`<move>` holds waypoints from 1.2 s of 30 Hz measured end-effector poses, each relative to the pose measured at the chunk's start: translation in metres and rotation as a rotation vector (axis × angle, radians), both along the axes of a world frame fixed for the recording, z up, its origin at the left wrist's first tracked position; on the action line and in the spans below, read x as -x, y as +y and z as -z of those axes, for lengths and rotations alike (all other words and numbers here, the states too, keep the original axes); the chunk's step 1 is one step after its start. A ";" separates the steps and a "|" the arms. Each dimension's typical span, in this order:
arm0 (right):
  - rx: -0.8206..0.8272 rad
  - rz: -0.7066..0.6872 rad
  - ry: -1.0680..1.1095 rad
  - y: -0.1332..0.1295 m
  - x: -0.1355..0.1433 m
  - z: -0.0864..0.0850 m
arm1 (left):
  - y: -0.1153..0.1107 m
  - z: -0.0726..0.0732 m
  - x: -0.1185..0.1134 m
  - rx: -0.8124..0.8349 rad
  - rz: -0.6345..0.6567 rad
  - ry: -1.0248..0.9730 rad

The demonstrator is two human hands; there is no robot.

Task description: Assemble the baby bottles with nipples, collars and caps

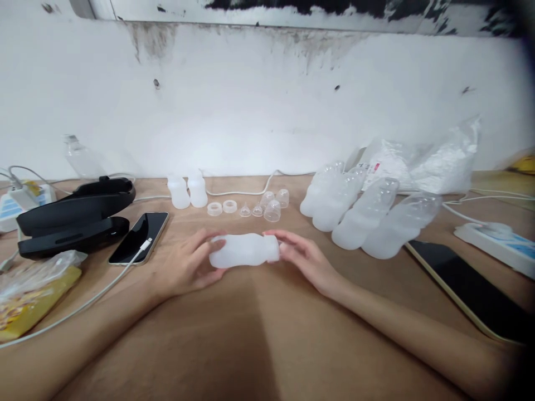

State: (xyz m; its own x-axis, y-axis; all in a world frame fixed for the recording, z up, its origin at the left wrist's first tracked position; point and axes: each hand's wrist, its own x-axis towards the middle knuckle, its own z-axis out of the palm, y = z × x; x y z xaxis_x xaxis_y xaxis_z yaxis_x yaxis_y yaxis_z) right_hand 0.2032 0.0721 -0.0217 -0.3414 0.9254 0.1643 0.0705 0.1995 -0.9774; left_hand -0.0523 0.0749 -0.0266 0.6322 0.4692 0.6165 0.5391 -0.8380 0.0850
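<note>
A frosted white baby bottle (244, 249) lies sideways in the air between my hands. My left hand (200, 259) is closed round its base. The fingers of my right hand (303, 256) grip the neck end, where a whitish collar shows; what sits inside those fingertips is partly hidden. Just beyond stand two bottle bodies without tops (188, 192). To their right are two collar rings (222, 208), two clear teats (251, 210) and three clear dome caps (275, 204).
Several capped bottles (368, 217) stand at the right, before a white plastic bag (422, 161). Phones lie at left (140, 239) and right (463, 284). A black case (77, 214), snack bag (37, 289), cables and power strips (501, 242) edge the brown table (234, 345).
</note>
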 end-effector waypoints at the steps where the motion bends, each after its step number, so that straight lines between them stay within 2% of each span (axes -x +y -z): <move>1: -0.054 0.019 -0.008 0.007 -0.002 -0.002 | 0.001 0.000 -0.001 0.051 -0.022 -0.059; 3: -0.209 0.127 -0.105 0.027 -0.008 -0.003 | 0.002 0.000 -0.002 0.148 -0.054 -0.182; 5: -0.441 0.274 -0.364 0.050 -0.013 -0.003 | 0.003 0.001 -0.003 0.236 -0.062 -0.277; 7: -0.649 0.347 -0.634 0.071 -0.016 0.001 | 0.004 0.002 -0.004 0.309 -0.054 -0.355; 9: -0.705 0.352 -0.736 0.083 -0.017 0.006 | 0.004 0.003 -0.003 0.369 -0.051 -0.403; 11: -0.686 0.345 -0.742 0.085 -0.017 0.011 | 0.003 0.003 -0.003 0.414 -0.056 -0.426; 15: -0.651 0.342 -0.737 0.070 -0.020 0.012 | 0.003 -0.001 -0.002 0.484 -0.085 -0.432; 17: -0.583 0.337 -0.661 0.058 -0.021 0.007 | 0.004 -0.003 0.000 0.503 -0.083 -0.409; 18: -0.499 0.324 -0.552 0.053 -0.022 0.004 | 0.005 -0.004 0.001 0.515 -0.074 -0.403; 22: 0.053 0.190 0.155 0.033 -0.019 -0.004 | 0.010 -0.001 0.008 0.657 -0.064 -0.446; 25: 0.314 0.131 0.451 0.026 -0.015 -0.001 | 0.011 0.001 0.011 0.837 -0.069 -0.464; 29: 0.426 0.090 0.568 0.027 -0.013 0.008 | 0.012 0.001 0.010 0.961 -0.066 -0.455; 36: 0.437 0.091 0.569 0.026 -0.014 0.007 | 0.011 0.001 0.012 0.909 -0.089 -0.394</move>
